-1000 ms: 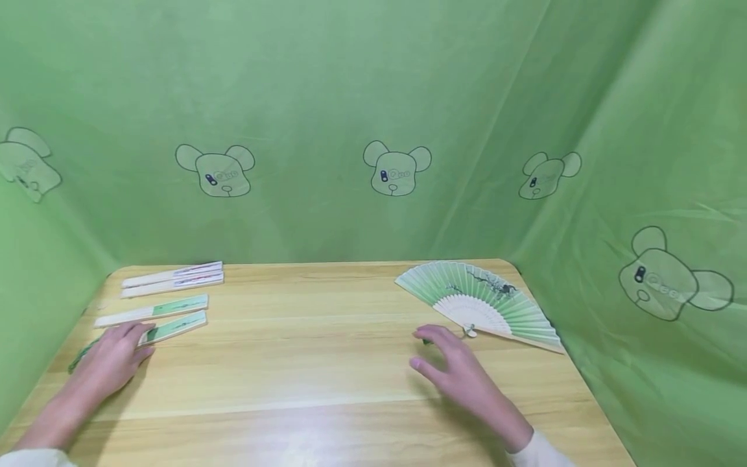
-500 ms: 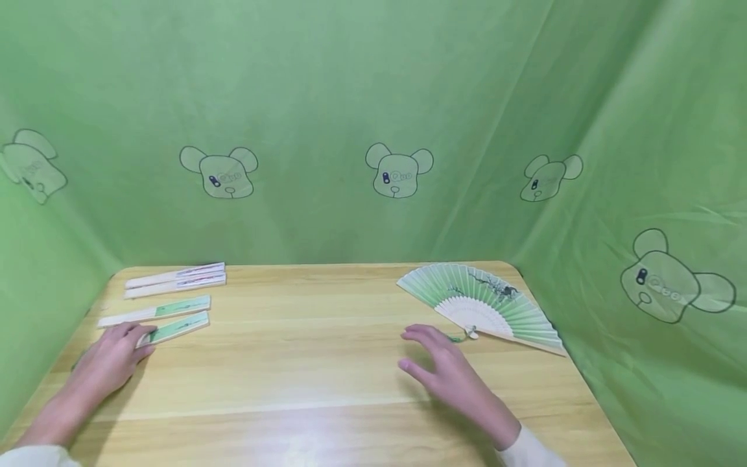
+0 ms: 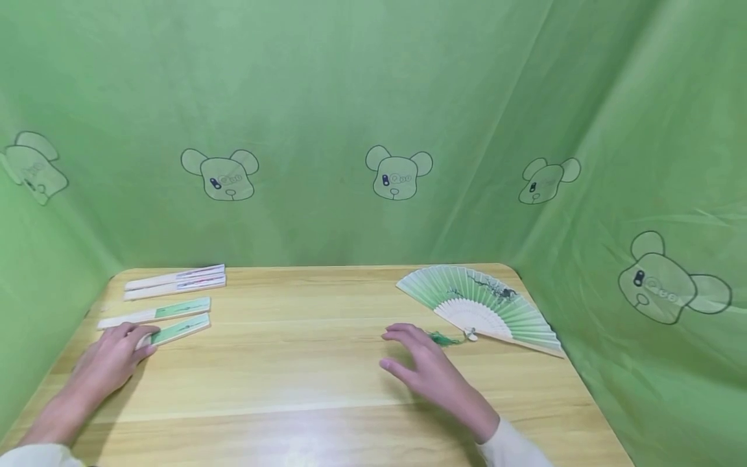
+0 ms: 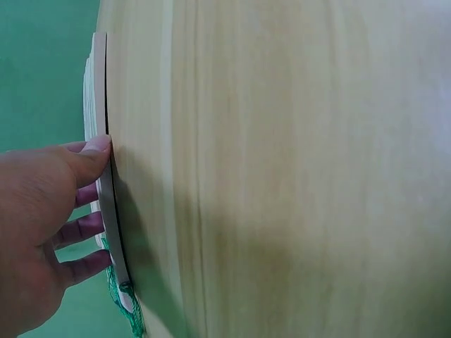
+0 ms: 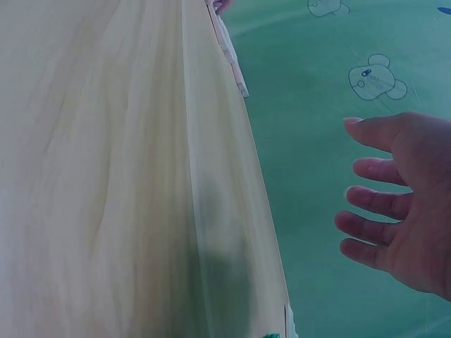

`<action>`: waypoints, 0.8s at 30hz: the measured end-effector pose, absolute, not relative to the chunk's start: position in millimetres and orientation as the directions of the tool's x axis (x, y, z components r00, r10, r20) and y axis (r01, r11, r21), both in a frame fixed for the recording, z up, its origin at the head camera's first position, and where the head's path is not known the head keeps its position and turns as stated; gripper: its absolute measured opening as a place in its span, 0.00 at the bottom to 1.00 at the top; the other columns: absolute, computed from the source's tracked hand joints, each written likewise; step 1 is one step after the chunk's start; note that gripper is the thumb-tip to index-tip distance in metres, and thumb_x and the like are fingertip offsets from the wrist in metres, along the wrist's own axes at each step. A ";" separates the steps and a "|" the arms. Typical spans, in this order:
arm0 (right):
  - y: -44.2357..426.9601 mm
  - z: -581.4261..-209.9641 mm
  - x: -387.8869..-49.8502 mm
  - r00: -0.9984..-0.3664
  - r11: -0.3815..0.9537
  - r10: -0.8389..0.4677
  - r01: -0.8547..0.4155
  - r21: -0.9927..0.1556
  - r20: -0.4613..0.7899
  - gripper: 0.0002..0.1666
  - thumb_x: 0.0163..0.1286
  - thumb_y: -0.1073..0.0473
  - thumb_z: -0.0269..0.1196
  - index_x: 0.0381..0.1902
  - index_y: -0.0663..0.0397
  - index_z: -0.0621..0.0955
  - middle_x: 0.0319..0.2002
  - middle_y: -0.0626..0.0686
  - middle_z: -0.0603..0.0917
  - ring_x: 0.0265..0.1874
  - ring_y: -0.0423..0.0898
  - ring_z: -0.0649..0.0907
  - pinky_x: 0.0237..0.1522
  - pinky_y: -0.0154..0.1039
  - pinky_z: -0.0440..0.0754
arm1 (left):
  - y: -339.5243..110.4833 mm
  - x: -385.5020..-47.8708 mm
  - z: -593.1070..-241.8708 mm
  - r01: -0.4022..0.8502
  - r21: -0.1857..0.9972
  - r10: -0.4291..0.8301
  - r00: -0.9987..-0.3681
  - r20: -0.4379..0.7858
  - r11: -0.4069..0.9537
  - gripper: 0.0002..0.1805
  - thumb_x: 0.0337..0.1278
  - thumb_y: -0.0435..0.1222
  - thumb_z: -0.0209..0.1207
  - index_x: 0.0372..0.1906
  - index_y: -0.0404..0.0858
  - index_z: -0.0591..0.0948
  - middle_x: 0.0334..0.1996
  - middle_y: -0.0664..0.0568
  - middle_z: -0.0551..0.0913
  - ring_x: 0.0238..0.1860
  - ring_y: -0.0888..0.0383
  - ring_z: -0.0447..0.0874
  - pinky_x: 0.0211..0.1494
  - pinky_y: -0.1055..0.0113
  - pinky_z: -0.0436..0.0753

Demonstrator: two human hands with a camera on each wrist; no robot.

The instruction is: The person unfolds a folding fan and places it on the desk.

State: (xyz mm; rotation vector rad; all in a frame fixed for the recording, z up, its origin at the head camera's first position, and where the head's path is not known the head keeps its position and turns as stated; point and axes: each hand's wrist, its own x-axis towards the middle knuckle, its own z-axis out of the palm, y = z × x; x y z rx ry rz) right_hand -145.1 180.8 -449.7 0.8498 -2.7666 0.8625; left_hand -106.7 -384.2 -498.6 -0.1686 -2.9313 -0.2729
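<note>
At the left of the table my left hand (image 3: 107,360) holds the near folded green fan (image 3: 182,329). The left wrist view has the thumb on this fan's near edge and the fingers across it, with a green tassel (image 4: 132,310) at its lower end. Just behind lies a second folded green fan (image 3: 182,307). My right hand (image 3: 428,366) hovers over the table with its fingers spread apart and nothing in them, as the right wrist view also shows. Right of it lies a spread green fan (image 3: 475,314) with dark blossom branches; its green tassel (image 3: 443,338) shows beside the hand.
Two folded white fans (image 3: 198,277) with red and blue patterns lie side by side at the back left. Green cloth walls (image 3: 315,214) with bear-head prints stand at the table's back and sides. The wooden table (image 3: 280,376) runs between the hands.
My right hand has moved left, away from the spread fan, uncovering more of its green tassel. The left hand stays on the near folded fan. The head view has shifted slightly.
</note>
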 end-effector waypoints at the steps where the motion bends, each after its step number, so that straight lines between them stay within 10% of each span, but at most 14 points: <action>1: 178.9 -449.2 -145.3 -0.834 0.679 -0.482 -0.549 -0.487 0.267 0.30 0.67 0.46 0.72 0.64 0.49 0.80 0.68 0.51 0.80 0.68 0.53 0.79 0.73 0.55 0.80 | -384.3 -106.7 -499.2 0.135 0.173 0.098 -0.973 0.208 0.976 0.22 0.61 0.35 0.69 0.58 0.34 0.81 0.54 0.25 0.80 0.52 0.24 0.78 0.45 0.24 0.81; 24: 144.1 -443.0 -152.0 -0.775 0.637 -0.584 -0.621 -0.457 0.241 0.30 0.69 0.43 0.70 0.64 0.47 0.80 0.68 0.49 0.79 0.69 0.51 0.79 0.75 0.51 0.78 | -378.1 -100.3 -496.3 0.096 0.222 0.069 -0.990 0.125 0.970 0.18 0.68 0.36 0.64 0.55 0.27 0.80 0.52 0.25 0.81 0.51 0.24 0.79 0.51 0.26 0.80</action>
